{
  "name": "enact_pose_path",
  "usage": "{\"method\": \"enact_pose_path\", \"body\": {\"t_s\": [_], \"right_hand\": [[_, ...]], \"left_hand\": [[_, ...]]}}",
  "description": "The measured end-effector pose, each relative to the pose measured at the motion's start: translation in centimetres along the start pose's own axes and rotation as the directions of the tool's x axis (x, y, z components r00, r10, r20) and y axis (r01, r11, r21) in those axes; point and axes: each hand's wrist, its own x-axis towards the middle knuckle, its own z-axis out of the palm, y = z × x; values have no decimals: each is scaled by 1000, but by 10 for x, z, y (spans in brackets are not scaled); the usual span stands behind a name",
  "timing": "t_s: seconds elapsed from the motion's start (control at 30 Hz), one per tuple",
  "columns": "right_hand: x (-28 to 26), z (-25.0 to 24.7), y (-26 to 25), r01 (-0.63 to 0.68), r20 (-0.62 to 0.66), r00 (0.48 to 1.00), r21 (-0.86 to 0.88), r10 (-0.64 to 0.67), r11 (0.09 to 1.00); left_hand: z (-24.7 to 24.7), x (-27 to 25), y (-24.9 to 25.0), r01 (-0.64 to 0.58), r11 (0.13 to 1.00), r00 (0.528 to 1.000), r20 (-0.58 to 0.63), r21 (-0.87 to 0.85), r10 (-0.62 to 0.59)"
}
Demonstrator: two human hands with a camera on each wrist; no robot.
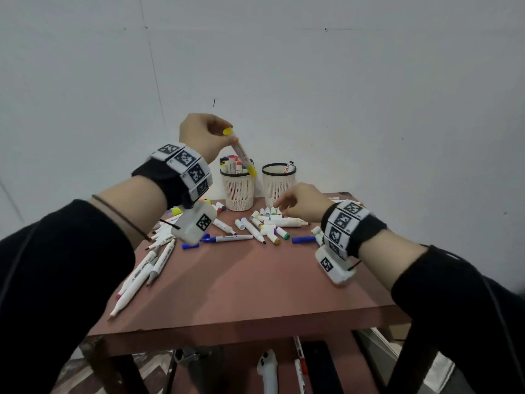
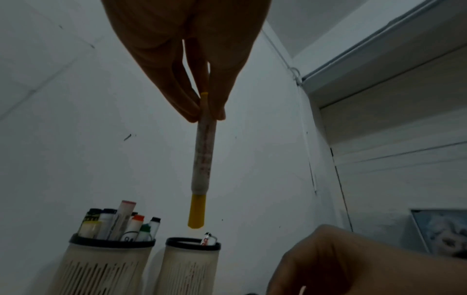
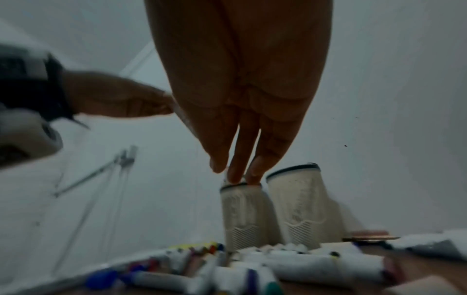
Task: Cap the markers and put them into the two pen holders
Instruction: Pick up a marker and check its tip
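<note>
My left hand (image 1: 230, 137) pinches the upper end of a white marker (image 1: 241, 153) with yellow caps at both ends. In the left wrist view this marker (image 2: 202, 163) hangs tip-down just above the right pen holder (image 2: 192, 259), which holds one marker. The left pen holder (image 1: 238, 189) is packed with several capped markers. My right hand (image 1: 279, 207) hovers with straight fingers (image 3: 233, 169) over a pile of loose caps and markers (image 1: 270, 223), holding nothing.
More uncapped white markers (image 1: 147, 268) lie along the left side of the brown table (image 1: 241, 294). A blue-capped marker (image 1: 230, 238) lies mid-table. A white controller (image 1: 268, 371) and a black phone (image 1: 318, 365) sit on the shelf below.
</note>
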Motion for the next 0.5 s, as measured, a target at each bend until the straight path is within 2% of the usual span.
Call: {"method": "enact_pose_path", "body": {"t_s": [0.13,0.23,0.37,0.5], "right_hand": [[32,4,13,4,147,989,-203,26,979],[49,8,19,65,270,962,-336,30,940],[64,9,23,153,394,918,-432,34,889],[73,12,24,195,438,898,-476,39,858]], "left_hand": [[29,22,-10,-17,998,1000,14,62,16],[48,37,-18,-12,999,1000,12,47,11],[70,52,-29,-2,1000,1000,21,20,2],[89,66,-35,-5,999,997,75,38,3]]}}
